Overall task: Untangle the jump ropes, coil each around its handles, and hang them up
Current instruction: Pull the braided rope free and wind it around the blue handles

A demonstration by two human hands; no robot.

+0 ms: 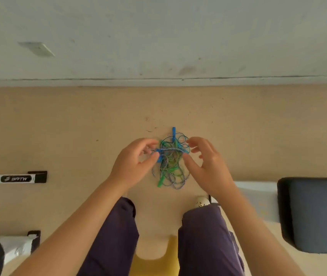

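The left hand (133, 159) pinches one end of a blue-and-white braided cord (169, 149) between thumb and forefinger, while the right hand (206, 166) holds its fingers spread and loosely curved at the cord's other end, thumb tip just touching the knot; whether it has any grip is not clear. Between the two hands hangs the tangle of jump ropes (170, 164), lifted above the tan floor (59, 126), with green and blue strands knotted together and loops trailing down toward the person's knees. The braided cord runs crosswise, left to right, across the upper part of the bundle; a blue handle (173, 132) pokes out at the far side, pointing away from the person, and a green handle (161, 181) dangles at the near side. The left hand sits closer to the cord's free end, so drawing it out leftward looks like the likely opening move. Nothing is coiled or hung yet.
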